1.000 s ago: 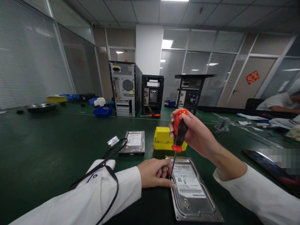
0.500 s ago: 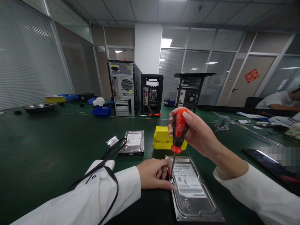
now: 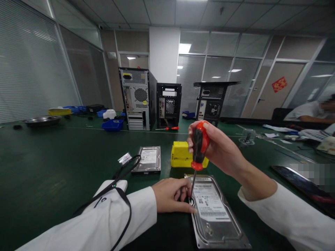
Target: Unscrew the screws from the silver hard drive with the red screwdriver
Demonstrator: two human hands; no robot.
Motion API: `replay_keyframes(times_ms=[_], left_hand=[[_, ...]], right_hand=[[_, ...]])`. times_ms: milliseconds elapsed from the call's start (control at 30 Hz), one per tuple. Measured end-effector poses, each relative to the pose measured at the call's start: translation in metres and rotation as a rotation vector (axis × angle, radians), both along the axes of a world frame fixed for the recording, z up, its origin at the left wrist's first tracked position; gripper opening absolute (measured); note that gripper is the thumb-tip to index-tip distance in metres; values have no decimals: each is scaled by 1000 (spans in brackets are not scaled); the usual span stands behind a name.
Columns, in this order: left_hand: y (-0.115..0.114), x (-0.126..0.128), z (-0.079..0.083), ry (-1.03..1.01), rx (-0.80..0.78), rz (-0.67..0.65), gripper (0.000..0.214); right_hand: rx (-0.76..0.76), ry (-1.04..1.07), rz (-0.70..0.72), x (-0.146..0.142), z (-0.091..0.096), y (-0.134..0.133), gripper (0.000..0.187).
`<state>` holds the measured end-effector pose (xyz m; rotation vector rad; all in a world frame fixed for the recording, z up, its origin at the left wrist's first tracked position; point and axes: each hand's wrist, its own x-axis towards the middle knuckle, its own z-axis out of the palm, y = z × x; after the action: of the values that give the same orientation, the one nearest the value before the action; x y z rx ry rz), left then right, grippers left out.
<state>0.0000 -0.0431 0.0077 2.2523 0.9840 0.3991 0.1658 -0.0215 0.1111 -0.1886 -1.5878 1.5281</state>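
Note:
A silver hard drive with a white label lies flat on the green table in front of me. My right hand is wrapped round the red and black handle of a screwdriver, held almost upright. Its shaft runs down to a screw near the drive's left edge. My left hand grips that left edge, with thumb and forefinger on either side of the screwdriver's tip. Behind the right hand stands a yellow box, partly covered by the hand. Farther left lies a second hard drive.
Computer cases stand along the back, with another red-handled screwdriver before them. A blue tray and a metal dish are to the left. A black cable crosses my left sleeve. A dark tablet-like device lies right; a person sits beyond.
The screwdriver's handle has turned a little in my right hand, bringing more of its black side into sight. My left hand and the hard drive have stayed in place.

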Motion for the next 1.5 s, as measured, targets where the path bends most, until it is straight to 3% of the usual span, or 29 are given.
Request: replay_keyframes(times_ms=[267,400,600,900,1100,1200,1500], left_hand=[[0,0,1,-8,-9,-13,42],[0,0,0,-14,-6,-8,42],[0,0,0,-16,-10,-4,42],[0,0,-1,-24,-7,-6,41],[1,0,-1,-15,1,-12,42],[1,0,0,-20,-1,-16,41],[0,0,1,-2,1,-10,43]], right_hand=[[-8,21,21,2,0,5,16],[-26,-17,54,4,2,5,30],[-3,-2,37,4,0,9,13],[-2,-27,85,4,3,2,25],[-2,-25,8,2,0,5,19],[20,-14,-11,1,1,4,25],[-40,-42,70,3,2,1,30]])
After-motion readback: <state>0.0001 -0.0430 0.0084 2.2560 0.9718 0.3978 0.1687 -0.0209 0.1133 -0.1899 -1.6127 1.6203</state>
